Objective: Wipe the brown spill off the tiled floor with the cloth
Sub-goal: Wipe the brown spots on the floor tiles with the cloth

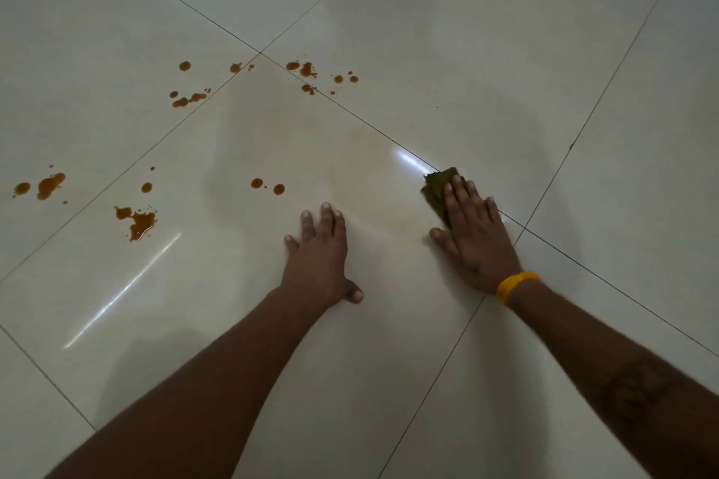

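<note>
Brown spill drops lie scattered over the pale glossy floor tiles (447, 51): a large splash (138, 222) at the left, two round drops (267, 185) near the middle, a cluster (307, 70) by the tile joint further away, and more blots (49, 185) at the far left. My right hand (472, 233) presses flat on a folded dark olive cloth (437, 187), which sticks out past the fingertips, right of the spill. My left hand (319, 249) rests flat on the tile with fingers spread and nothing in it. A faint brownish smear (365, 152) shows between the hands and the far drops.
Dark grout lines (218, 25) cross the floor diagonally. A yellow band (515, 286) sits on my right wrist. Light glare streaks (124, 290) show on the tile near my left forearm.
</note>
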